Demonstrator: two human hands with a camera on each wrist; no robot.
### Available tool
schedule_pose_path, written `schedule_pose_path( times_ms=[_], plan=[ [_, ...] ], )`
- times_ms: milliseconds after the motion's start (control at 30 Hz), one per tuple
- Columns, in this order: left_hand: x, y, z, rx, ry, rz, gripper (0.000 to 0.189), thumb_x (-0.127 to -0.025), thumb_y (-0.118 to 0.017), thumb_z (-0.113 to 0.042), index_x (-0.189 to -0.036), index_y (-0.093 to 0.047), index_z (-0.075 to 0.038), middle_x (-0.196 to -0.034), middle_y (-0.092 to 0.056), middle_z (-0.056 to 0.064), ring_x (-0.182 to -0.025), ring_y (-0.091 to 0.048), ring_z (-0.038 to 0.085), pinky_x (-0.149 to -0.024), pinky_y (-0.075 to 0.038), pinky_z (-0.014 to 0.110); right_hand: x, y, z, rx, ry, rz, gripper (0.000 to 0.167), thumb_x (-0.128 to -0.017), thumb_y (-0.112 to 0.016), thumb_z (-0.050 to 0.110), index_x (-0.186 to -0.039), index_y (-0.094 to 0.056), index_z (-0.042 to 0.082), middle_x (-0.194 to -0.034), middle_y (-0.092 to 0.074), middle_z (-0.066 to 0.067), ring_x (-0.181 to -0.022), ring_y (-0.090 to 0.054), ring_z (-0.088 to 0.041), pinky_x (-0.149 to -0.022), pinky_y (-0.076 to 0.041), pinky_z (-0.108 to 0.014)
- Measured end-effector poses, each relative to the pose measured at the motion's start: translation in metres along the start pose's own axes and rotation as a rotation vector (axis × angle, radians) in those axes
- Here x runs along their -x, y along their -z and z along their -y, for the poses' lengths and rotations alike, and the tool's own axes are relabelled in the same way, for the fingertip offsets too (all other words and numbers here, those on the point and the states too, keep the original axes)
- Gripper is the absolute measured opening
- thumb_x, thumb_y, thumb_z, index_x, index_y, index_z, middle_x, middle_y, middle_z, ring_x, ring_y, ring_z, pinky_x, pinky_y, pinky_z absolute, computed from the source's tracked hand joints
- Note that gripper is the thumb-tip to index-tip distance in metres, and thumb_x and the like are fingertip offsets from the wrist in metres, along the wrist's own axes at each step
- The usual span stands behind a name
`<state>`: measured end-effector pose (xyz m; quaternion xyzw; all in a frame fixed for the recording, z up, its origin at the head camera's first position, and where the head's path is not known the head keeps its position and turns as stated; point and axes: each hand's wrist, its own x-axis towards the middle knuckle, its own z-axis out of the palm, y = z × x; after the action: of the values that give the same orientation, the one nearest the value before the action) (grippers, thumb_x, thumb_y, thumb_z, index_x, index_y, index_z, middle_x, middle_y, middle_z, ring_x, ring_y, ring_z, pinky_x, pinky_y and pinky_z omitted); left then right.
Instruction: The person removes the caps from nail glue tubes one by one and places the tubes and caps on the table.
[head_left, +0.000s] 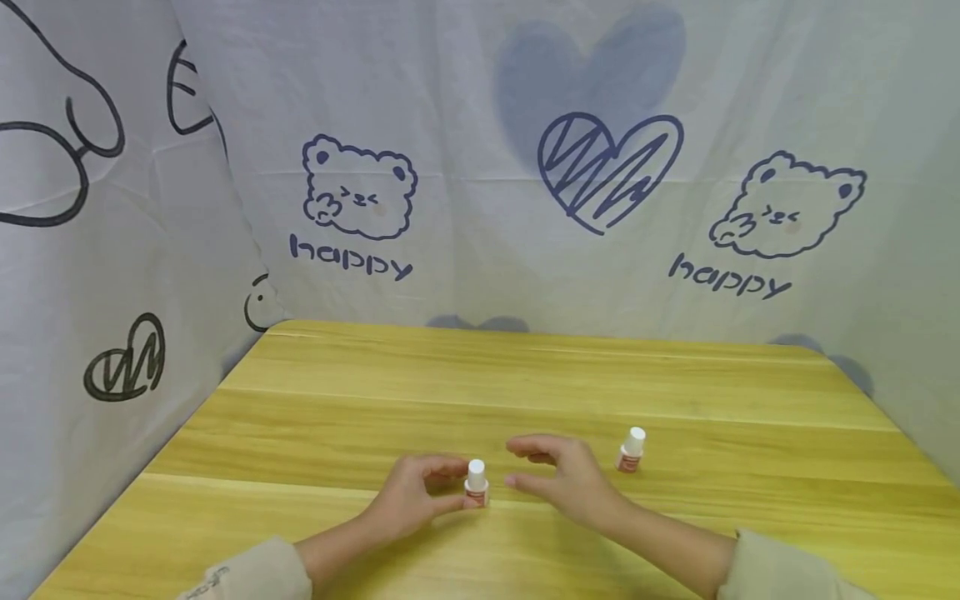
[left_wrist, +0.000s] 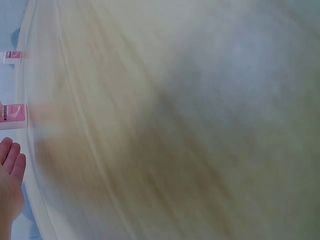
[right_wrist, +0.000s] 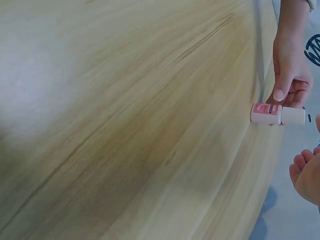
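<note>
A small white bottle (head_left: pixel 476 485) with a pink-red label and a white cap stands upright on the table. My left hand (head_left: pixel 411 493) holds it from the left, thumb at its lower front edge and fingers behind; the contact behind is hidden. In the right wrist view the same bottle (right_wrist: pixel 266 114) lies beside the left thumb. My right hand (head_left: pixel 567 477) is to the right of that bottle, apart from it, thumb and fingers spread with nothing between them. A second, matching bottle (head_left: pixel 631 450) stands upright just beyond the right hand.
The wood-grain table (head_left: pixel 337 375) has rounded far corners. Behind it hangs a white cloth (head_left: pixel 465 100) with drawn bears and hearts, and more printed cloth (head_left: pixel 67 275) covers the left side.
</note>
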<state>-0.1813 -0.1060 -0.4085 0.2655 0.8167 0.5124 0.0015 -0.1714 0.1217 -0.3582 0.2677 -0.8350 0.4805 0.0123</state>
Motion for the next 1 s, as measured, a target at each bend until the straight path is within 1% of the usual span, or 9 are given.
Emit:
schedule_pose_path(
  times_ms=[233, 400, 567, 700, 900, 1000],
  plan=[
    [0.0, 0.0, 0.0, -0.019, 0.014, -0.005, 0.036, -0.074, -0.077, -0.021, -0.103, -0.068, -0.002, -0.104, -0.069, 0.014, -0.095, -0.067, 0.027, -0.084, -0.055, 0.027, -0.008, -0.007, 0.002, 0.009, 0.009, 0.019, 0.036, -0.081, -0.071, 0.013, -0.108, -0.062, -0.01, -0.11, -0.065, -0.023, -0.102, -0.062, -0.035, -0.09, -0.052, -0.037],
    [-0.001, -0.001, -0.001, 0.015, 0.028, 0.001, 0.034, -0.075, -0.076, -0.02, -0.102, -0.068, -0.001, -0.103, -0.07, 0.015, -0.094, -0.067, 0.027, -0.083, -0.055, 0.026, -0.012, -0.013, 0.001, 0.005, -0.007, 0.016, 0.034, -0.08, -0.071, 0.011, -0.106, -0.063, -0.009, -0.108, -0.066, -0.021, -0.1, -0.063, -0.033, -0.089, -0.052, -0.037],
    [-0.001, -0.001, -0.002, 0.014, 0.012, 0.011, 0.032, -0.076, -0.076, -0.02, -0.101, -0.068, 0.0, -0.101, -0.07, 0.015, -0.092, -0.068, 0.026, -0.082, -0.055, 0.024, -0.014, -0.016, -0.002, -0.004, 0.009, 0.009, 0.032, -0.08, -0.071, 0.01, -0.104, -0.064, -0.01, -0.106, -0.067, -0.021, -0.099, -0.064, -0.033, -0.088, -0.053, -0.034],
    [-0.001, -0.001, -0.001, 0.048, 0.007, 0.03, 0.031, -0.077, -0.074, -0.017, -0.101, -0.067, 0.001, -0.102, -0.07, 0.015, -0.092, -0.068, 0.026, -0.083, -0.055, 0.025, -0.015, -0.019, -0.002, 0.003, 0.015, 0.012, 0.031, -0.081, -0.071, 0.011, -0.104, -0.064, -0.009, -0.106, -0.067, -0.021, -0.098, -0.064, -0.034, -0.087, -0.054, -0.035],
    [-0.001, -0.002, -0.001, 0.071, 0.001, 0.036, 0.03, -0.078, -0.073, -0.016, -0.101, -0.067, 0.001, -0.101, -0.07, 0.015, -0.092, -0.068, 0.025, -0.083, -0.055, 0.025, -0.017, -0.025, -0.002, -0.001, 0.015, 0.009, 0.03, -0.082, -0.07, 0.014, -0.103, -0.065, -0.008, -0.104, -0.068, -0.021, -0.097, -0.063, -0.033, -0.086, -0.054, -0.037],
    [-0.002, -0.002, 0.0, 0.074, 0.0, 0.032, 0.029, -0.078, -0.073, -0.016, -0.101, -0.068, 0.001, -0.1, -0.07, 0.015, -0.091, -0.068, 0.024, -0.082, -0.055, 0.024, -0.018, -0.028, -0.002, -0.006, -0.004, 0.006, 0.029, -0.082, -0.071, 0.013, -0.102, -0.066, -0.007, -0.104, -0.068, -0.019, -0.097, -0.063, -0.032, -0.086, -0.054, -0.036]
  ],
)
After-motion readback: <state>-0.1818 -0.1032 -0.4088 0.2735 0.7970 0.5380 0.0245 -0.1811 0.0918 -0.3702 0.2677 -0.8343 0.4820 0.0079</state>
